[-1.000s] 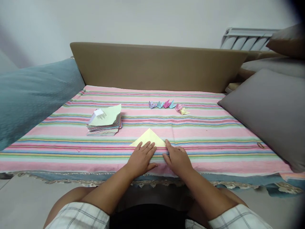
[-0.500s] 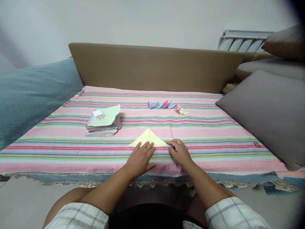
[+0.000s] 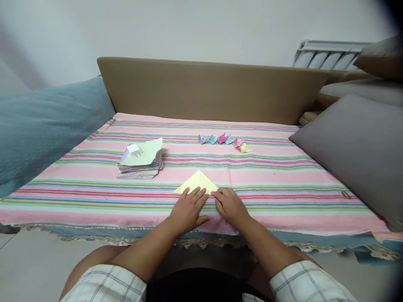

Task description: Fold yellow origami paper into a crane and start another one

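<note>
Head camera, and the landmark here is the stack of square, multicoloured paper sheets (image 3: 140, 167) lying on a pink, multi-striped cloth (image 3: 267, 174). Right of that stack and nearer the person, there's the pale-yellow, folded paper triangle (image 3: 199, 179), flat on the cloth with its peak pointing away! The left hand (image 3: 188, 211), also right of the stack and on its near side, lies flat, fingers slightly spread over the triangle's lower edge, thumb out to the side. Farther right of the stack comes the right hand (image 3: 231, 205), fingers curled, index fingertip at the triangle's right corner; whether it pinches the paper, I cannot tell. On top of the stack sits a small white block with prongs (image 3: 133, 148). Right of the stack and farther from the person, look at that line of small folded paper figures (image 3: 222, 138), lavender, light blue, magenta, pink and pale yellow! And far to the stack's right leans a big grey fabric cushion (image 3: 352, 147).
</note>
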Demonstrator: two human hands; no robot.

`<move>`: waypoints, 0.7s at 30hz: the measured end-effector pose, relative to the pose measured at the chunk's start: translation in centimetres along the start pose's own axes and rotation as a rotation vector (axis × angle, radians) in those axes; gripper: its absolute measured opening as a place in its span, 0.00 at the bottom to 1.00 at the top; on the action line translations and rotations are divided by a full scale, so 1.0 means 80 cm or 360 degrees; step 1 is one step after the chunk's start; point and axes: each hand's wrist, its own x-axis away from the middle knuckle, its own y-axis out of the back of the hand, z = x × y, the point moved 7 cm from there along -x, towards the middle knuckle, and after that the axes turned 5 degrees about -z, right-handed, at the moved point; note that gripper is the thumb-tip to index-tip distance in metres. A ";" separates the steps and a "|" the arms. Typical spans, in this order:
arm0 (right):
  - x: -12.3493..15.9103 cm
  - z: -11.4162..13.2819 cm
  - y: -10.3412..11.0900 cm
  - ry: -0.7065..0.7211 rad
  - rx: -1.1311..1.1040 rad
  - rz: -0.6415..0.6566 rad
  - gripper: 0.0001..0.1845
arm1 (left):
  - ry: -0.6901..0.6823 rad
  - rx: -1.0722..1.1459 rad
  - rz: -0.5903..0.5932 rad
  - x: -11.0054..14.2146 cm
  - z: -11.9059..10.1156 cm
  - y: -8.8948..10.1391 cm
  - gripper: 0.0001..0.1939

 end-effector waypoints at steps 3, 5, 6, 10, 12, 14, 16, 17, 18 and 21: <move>0.000 -0.001 0.001 -0.0011 0.0048 0.0037 0.16 | 0.0066 -0.0047 -0.0039 -0.001 -0.003 0.005 0.36; 0.000 0.000 0.001 -0.0022 0.0067 0.0049 0.15 | 0.0103 -0.0058 -0.0049 -0.003 -0.005 0.007 0.38; 0.000 0.000 0.001 -0.0027 0.0074 0.0052 0.15 | 0.0116 -0.0056 -0.0049 -0.004 -0.005 0.007 0.38; 0.000 0.000 0.000 -0.0045 0.0083 0.0055 0.14 | 0.0184 -0.0042 -0.0061 -0.003 -0.002 0.006 0.38; 0.001 -0.002 0.000 -0.0056 0.0074 0.0058 0.15 | 0.0236 -0.0043 -0.0067 0.000 0.002 0.005 0.38; 0.001 -0.003 -0.001 -0.0064 0.0065 0.0060 0.15 | 0.0291 -0.0056 -0.0069 0.005 0.006 0.004 0.40; 0.002 -0.004 -0.001 -0.0071 0.0059 0.0059 0.15 | 0.0331 -0.0071 -0.0070 0.011 0.009 0.004 0.41; 0.002 -0.005 -0.001 -0.0076 0.0056 0.0058 0.15 | 0.0347 -0.0078 -0.0070 0.013 0.010 0.005 0.42; 0.002 -0.005 -0.001 -0.0080 0.0053 0.0058 0.15 | 0.0355 -0.0082 -0.0069 0.016 0.011 0.005 0.42; 0.002 -0.005 0.000 -0.0085 0.0038 0.0061 0.15 | 0.0373 -0.0086 -0.0067 0.023 0.017 0.007 0.43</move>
